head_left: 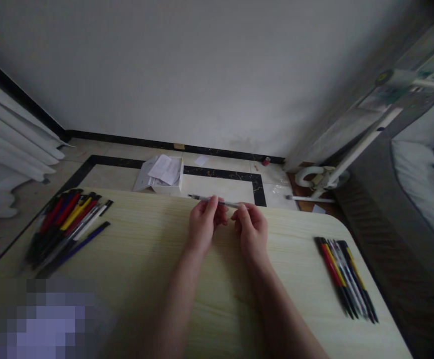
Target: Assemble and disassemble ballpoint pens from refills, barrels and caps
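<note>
My left hand point(204, 223) and my right hand point(252, 228) are raised side by side over the far middle of a light wooden table point(217, 299). Both pinch one thin grey pen point(199, 198), held level between them, its tip sticking out to the left past my left fingers. A heap of several pens point(65, 224) in red, yellow, black, white and blue lies at the table's left. A neat row of several pens point(346, 276) lies at the right.
Beyond the table's far edge an open white box with papers point(161, 174) sits on the tiled floor. A white stand point(323, 179) and a small red can point(266, 161) are near the wall. A bed point(422, 169) is at the right, curtains point(11, 149) at the left.
</note>
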A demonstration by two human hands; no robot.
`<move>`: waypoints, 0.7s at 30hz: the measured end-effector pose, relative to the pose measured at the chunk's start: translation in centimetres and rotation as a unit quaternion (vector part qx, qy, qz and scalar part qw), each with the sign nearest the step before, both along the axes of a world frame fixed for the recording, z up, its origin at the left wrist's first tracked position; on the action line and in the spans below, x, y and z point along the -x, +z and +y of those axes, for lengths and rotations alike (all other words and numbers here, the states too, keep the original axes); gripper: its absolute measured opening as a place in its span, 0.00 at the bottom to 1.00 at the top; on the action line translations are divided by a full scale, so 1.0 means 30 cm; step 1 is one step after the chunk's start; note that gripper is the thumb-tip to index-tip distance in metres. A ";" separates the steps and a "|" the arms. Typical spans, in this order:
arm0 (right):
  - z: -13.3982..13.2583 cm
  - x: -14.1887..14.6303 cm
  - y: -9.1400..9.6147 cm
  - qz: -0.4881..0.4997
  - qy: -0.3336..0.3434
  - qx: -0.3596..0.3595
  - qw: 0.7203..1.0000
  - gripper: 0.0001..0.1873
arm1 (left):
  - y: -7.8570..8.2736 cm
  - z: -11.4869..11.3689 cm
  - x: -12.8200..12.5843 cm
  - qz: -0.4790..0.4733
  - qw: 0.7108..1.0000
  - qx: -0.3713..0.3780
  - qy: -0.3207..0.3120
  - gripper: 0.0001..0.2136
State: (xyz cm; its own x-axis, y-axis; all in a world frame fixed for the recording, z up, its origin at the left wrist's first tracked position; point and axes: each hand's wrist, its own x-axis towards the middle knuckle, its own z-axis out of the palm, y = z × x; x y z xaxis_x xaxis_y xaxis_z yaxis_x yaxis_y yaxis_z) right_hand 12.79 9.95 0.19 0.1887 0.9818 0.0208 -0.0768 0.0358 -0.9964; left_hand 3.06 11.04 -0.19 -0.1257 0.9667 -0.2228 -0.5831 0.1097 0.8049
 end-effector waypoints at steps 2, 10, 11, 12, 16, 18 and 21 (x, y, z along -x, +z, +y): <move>0.000 0.001 -0.002 0.006 0.003 0.005 1.000 0.11 | 0.001 0.001 0.000 -0.001 1.000 0.006 0.003 0.14; -0.002 0.002 0.004 0.007 0.009 0.015 1.000 0.13 | 0.007 0.001 0.002 -0.012 1.000 0.016 0.010 0.14; -0.002 0.003 0.006 0.007 0.005 0.014 1.000 0.13 | 0.008 0.001 0.003 -0.020 1.000 0.019 0.012 0.15; -0.002 0.004 0.008 0.005 -0.001 0.014 1.000 0.13 | 0.009 0.002 0.005 -0.030 0.999 0.023 0.016 0.15; -0.002 0.009 0.009 -0.009 -0.014 0.012 1.000 0.14 | 0.012 0.006 0.013 -0.069 0.996 0.024 0.043 0.14; -0.004 0.011 0.003 -0.020 -0.004 0.009 1.000 0.17 | 0.012 0.006 0.016 -0.072 0.996 0.017 0.045 0.13; -0.007 0.013 -0.006 -0.037 0.009 0.004 0.999 0.18 | 0.012 0.005 0.015 -0.064 0.997 0.005 0.040 0.13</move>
State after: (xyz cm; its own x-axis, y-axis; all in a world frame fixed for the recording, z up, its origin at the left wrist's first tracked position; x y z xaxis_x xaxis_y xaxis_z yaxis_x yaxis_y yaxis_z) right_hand 12.40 9.73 0.02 0.1700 0.9851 0.0259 -0.0037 0.0270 -0.9996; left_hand 2.61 11.18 0.17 -0.1728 0.9523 -0.2514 -0.6879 0.0660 0.7228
